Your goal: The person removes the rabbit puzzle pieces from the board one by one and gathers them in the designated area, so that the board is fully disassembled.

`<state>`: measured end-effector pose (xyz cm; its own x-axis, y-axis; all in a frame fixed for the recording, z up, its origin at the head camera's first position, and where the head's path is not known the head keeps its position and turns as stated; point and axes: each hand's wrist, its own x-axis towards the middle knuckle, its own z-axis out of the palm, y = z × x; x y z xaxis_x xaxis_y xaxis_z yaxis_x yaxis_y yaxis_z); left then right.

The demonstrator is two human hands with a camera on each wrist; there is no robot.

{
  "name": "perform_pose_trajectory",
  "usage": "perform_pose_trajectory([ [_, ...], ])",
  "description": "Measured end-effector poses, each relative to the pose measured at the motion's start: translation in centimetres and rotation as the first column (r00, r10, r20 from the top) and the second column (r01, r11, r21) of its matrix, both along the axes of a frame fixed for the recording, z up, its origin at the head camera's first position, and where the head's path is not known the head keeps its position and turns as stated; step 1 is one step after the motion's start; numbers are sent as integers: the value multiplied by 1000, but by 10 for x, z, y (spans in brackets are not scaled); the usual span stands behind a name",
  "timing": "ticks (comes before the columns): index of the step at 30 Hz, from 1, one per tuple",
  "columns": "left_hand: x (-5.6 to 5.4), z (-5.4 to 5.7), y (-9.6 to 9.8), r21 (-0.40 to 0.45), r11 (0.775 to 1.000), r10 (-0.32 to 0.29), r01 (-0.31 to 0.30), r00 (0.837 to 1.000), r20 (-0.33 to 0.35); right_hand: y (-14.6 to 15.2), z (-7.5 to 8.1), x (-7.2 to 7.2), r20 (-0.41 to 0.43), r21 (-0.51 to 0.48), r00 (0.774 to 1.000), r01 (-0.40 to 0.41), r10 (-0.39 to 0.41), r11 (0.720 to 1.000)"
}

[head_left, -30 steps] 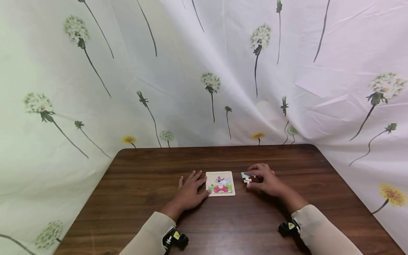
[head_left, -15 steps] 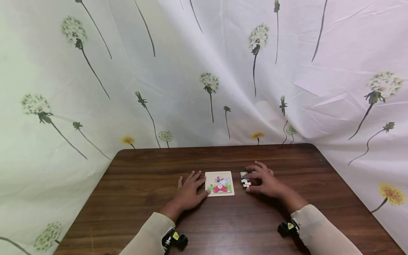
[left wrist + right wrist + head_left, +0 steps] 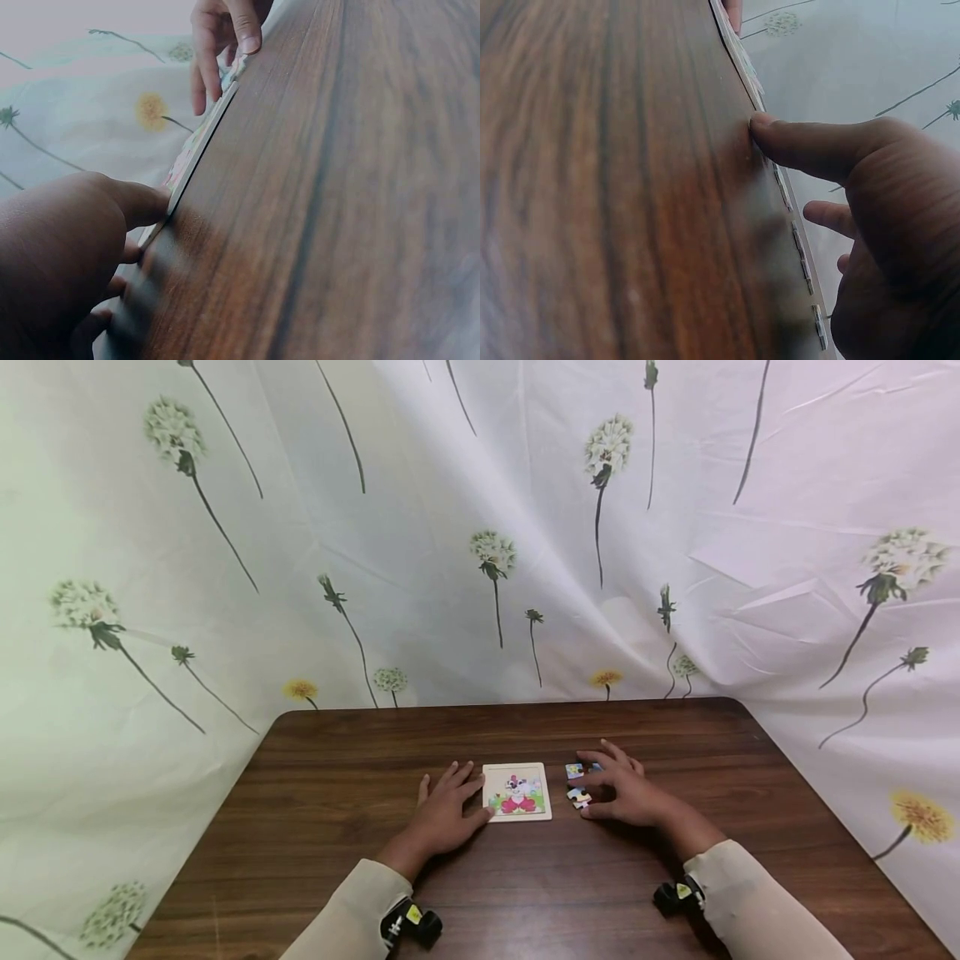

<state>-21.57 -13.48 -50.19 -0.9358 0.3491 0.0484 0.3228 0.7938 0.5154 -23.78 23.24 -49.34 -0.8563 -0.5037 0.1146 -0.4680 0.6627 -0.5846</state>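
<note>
A square puzzle board (image 3: 546, 793) with a pale rim lies on the table, its lower part filled with a colourful cartoon figure. My left hand (image 3: 442, 814) rests flat against its left side, fingers straight and thumb on the near left corner. To the right of the board, my right hand (image 3: 628, 789) is spread over loose jigsaw pieces, its thumb by the nearest ones (image 3: 579, 797). A blue piece (image 3: 573, 771) lies farther back by the fingers. Several flat pieces (image 3: 801, 259) show edge-on in the right wrist view. The hand hides some pieces.
The dark wood-grain table (image 3: 360, 752) extends around both hands. A white cloth with printed dandelions (image 3: 420, 610) hangs behind and beside it. Each wrist carries a small black camera, such as the left one (image 3: 427, 928).
The loose pieces under my right hand have spread apart, the nearest ones sliding slightly towards me. My right fingers have shifted a little over them. The left hand and board stay put.
</note>
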Motion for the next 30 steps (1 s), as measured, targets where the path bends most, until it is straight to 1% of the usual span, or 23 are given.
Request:
perform_pose_trajectory([
  [5,-1,-2,-1,-12,1000,-4,4,1000,-5,2,-3,-1,-21,-16,1000,-22,21,1000],
  [9,-2,-2,-1,-16,1000,-4,4,1000,-4,2,-2,-2,-31,-32,999,-16,15,999],
  [16,-2,-2,-1,-12,1000,-2,2,1000,3,-1,-1,-4,-18,-84,998,65,-66,994],
  [21,-2,-2,-2,-12,1000,-4,4,1000,-2,-1,-2,-6,-12,-77,995,99,-100,992],
  [30,0,-1,-1,4,1000,-4,4,1000,6,1,-3,-7,-12,-76,997,76,-77,994],
])
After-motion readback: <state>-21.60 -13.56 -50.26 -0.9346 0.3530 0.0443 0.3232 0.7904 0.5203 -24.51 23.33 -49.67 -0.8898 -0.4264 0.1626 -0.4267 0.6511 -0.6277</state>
